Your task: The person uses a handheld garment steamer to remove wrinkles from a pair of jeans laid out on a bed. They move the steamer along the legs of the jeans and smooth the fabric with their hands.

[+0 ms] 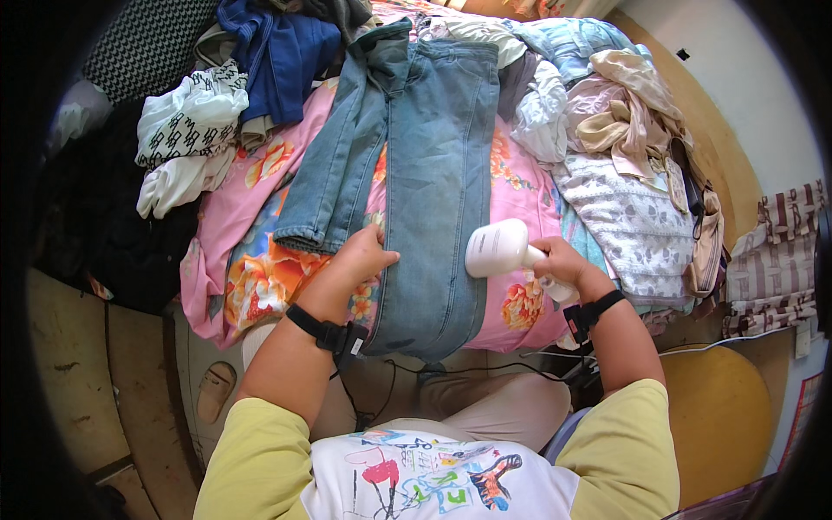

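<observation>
Blue jeans (438, 173), white steamer (497, 249), pink floral cloth (525, 198)

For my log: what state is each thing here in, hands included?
Jeans: spread out, one leg straight, the other angled left
White handheld appliance: held at the jeans' right edge; on or off unclear
Right hand: closed on the appliance
Left hand: curled at the jeans' edge, pinching unclear
Blue garment: crumpled
Beige garment: crumpled
Pink floral cloth: partly covered
Sandal: unworn
</observation>
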Demonstrator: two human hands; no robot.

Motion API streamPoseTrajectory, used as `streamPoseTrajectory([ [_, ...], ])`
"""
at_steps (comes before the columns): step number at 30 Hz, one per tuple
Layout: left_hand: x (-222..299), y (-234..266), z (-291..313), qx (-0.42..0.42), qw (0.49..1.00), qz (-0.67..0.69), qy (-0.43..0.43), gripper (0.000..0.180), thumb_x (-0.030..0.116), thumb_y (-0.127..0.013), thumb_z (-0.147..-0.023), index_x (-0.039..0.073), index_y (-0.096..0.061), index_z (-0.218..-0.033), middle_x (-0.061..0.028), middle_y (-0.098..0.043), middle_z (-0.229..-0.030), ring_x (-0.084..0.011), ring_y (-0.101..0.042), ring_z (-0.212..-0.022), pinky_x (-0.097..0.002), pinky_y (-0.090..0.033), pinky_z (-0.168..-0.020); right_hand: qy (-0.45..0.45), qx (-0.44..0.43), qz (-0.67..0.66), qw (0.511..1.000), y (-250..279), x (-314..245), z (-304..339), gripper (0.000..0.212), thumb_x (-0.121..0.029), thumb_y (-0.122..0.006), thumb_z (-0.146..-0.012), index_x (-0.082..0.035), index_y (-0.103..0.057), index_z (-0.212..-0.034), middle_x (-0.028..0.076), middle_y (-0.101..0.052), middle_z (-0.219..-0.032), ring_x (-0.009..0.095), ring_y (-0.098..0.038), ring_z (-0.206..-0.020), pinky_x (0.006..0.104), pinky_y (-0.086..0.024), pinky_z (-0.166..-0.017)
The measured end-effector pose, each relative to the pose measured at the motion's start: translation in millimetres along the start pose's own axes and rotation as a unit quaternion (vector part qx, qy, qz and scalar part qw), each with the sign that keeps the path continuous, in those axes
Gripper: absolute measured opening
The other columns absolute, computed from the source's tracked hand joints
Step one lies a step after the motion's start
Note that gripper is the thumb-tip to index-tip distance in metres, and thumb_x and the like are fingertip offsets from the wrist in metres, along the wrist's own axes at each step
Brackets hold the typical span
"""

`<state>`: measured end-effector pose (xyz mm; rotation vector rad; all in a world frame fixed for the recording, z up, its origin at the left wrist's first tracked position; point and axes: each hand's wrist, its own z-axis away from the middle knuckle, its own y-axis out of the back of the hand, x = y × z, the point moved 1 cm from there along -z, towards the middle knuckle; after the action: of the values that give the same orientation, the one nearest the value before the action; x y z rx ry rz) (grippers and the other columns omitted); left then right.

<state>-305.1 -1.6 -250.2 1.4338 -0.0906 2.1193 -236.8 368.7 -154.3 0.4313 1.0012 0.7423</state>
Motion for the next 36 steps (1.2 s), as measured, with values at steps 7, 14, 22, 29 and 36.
streamPoseTrajectory([
  [7, 4, 2, 2, -0.005, 1.0, -0.004, 0.008, 0.041, 0.016, -0.07, -0.081, -0.003, -0.05, -0.111, -0.0118, -0.06, -0.076, -0.0189, -0.06, -0.054, -0.0334, -0.051, -0.045, 0.001, 0.072, -0.032, 0.997, 21, -7, -41, 0.036, -0.007, -0.065, -0.061, 0.0, -0.069, -0.096, 0.004, -0.065, -0.078, 0.014, -0.061, -0.069, 0.0284, -0.049, -0.064],
  [14, 3, 2, 2, -0.004, 1.0, 0.016, 0.023, 0.037, 0.016, -0.07, -0.083, 0.001, -0.048, -0.109, -0.0087, -0.056, -0.07, -0.0167, -0.057, -0.052, -0.0333, -0.05, -0.043, 0.005, 0.059, -0.023, 0.998, 15, -9, -38, 0.037, -0.007, -0.064, -0.061, 0.0, -0.068, -0.097, 0.004, -0.064, -0.078, 0.013, -0.06, -0.068, 0.0281, -0.049, -0.063],
  [22, 9, 2, 6, 0.003, 0.999, 0.008, 0.04, 0.04, 0.018, -0.066, -0.085, -0.001, -0.049, -0.116, -0.0133, -0.061, -0.076, -0.0199, -0.061, -0.054, -0.0342, -0.052, -0.045, 0.021, 0.014, -0.022, 0.999, -20, -10, 8, 0.043, -0.008, -0.064, -0.06, 0.002, -0.067, -0.101, 0.006, -0.065, -0.081, 0.014, -0.061, -0.07, 0.0293, -0.05, -0.065],
  [29, 11, 0, 6, -0.009, 0.999, 0.017, 0.042, 0.04, 0.018, -0.067, -0.085, 0.001, -0.047, -0.115, -0.0099, -0.054, -0.073, -0.0188, -0.056, -0.053, -0.0331, -0.049, -0.044, 0.006, -0.036, -0.013, 0.999, -38, 3, 40, 0.044, -0.012, -0.065, -0.061, 0.0, -0.067, -0.103, 0.008, -0.065, -0.082, 0.018, -0.062, -0.071, 0.0303, -0.052, -0.065],
  [36, 1, -2, 1, -0.004, 0.999, 0.03, 0.036, 0.039, 0.018, -0.067, -0.086, 0.001, -0.047, -0.114, -0.0086, -0.052, -0.069, -0.0179, -0.054, -0.05, -0.0331, -0.047, -0.041, 0.031, -0.073, 0.04, 0.996, -46, 1, 62, 0.047, -0.015, -0.065, -0.062, -0.004, -0.068, -0.107, 0.012, -0.07, -0.087, 0.019, -0.066, -0.078, 0.0307, -0.052, -0.074],
])
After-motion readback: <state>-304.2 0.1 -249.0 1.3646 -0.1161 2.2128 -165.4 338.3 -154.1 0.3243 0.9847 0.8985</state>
